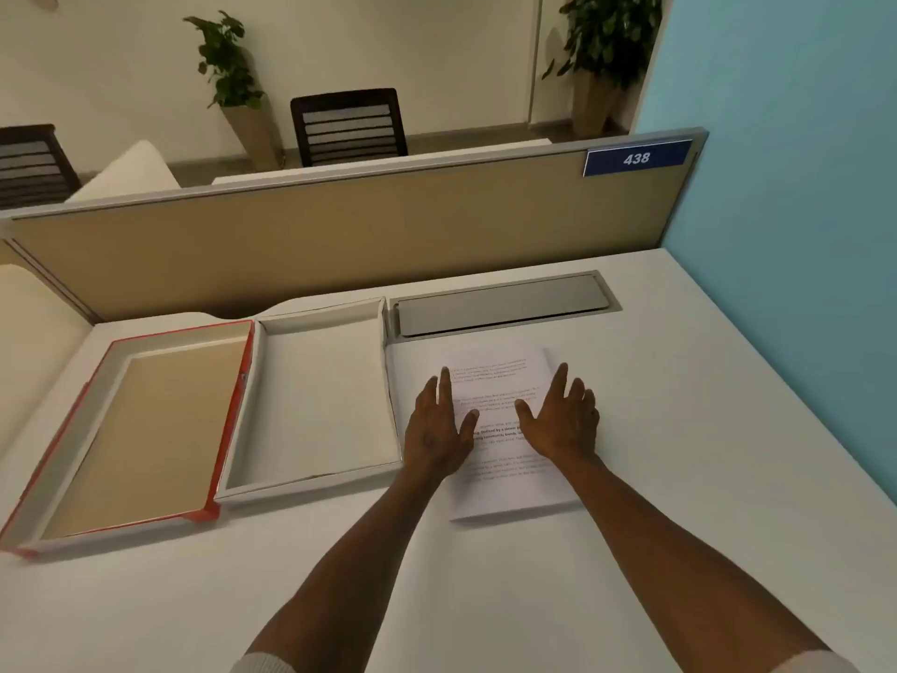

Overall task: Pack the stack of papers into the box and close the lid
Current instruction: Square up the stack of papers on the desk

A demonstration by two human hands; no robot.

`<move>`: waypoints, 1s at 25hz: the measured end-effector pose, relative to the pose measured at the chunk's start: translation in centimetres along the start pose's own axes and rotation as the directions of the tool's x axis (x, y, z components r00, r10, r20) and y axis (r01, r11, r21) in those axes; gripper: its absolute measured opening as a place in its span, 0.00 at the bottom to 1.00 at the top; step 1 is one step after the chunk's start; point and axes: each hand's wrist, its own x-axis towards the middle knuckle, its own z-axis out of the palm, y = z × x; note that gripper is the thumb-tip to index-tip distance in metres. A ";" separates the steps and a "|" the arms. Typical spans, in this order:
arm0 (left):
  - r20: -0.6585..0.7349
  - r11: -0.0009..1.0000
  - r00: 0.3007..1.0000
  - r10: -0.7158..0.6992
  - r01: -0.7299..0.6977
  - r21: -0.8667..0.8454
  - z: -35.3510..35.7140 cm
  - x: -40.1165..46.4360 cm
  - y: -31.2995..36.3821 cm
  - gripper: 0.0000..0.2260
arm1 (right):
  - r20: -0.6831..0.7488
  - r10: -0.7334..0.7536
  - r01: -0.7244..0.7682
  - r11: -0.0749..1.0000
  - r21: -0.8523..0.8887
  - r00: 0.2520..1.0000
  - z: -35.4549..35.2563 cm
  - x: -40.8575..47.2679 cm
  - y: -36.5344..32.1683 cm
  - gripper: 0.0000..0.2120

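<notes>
A stack of printed white papers lies flat on the white desk, right of centre. My left hand rests flat on its left part, fingers spread. My right hand lies flat on its right part, fingers apart. Neither hand grips anything. Just left of the papers sits the open white box, shallow and with nothing inside. Its lid, red outside with a tan inner face, lies upside down at the far left, touching the box.
A grey cable-tray cover is set into the desk behind the papers. A tan partition runs along the desk's back edge and a blue wall stands on the right. Bare white desk stretches to the right of the papers.
</notes>
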 end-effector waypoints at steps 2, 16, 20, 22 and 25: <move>0.041 0.993 0.992 -0.117 0.117 -0.015 0.6 -0.1 -0.4 0.39 | 0.155 0.117 -0.112 0.993 -0.037 0.981 0.3 -0.2 0.5 0.53; 0.223 0.584 0.750 -0.623 0.636 -0.505 1.0 3.6 0.6 0.25 | 0.169 0.107 -0.104 0.994 -0.028 0.980 0.8 0.1 1.0 0.42; 0.261 0.588 0.757 -0.599 0.637 -0.498 0.7 4.5 0.9 0.22 | 0.166 0.106 -0.103 0.994 -0.031 0.980 0.8 0.2 1.0 0.41; 0.191 0.694 0.768 -0.611 0.636 -0.337 1.3 4.4 1.3 0.28 | 0.164 0.107 -0.104 0.994 -0.028 0.981 0.8 0.2 1.1 0.41; 0.114 0.757 0.822 -0.557 0.560 -0.336 2.0 3.9 2.0 0.26 | 0.160 0.106 -0.102 0.994 -0.034 0.981 0.9 0.3 1.1 0.41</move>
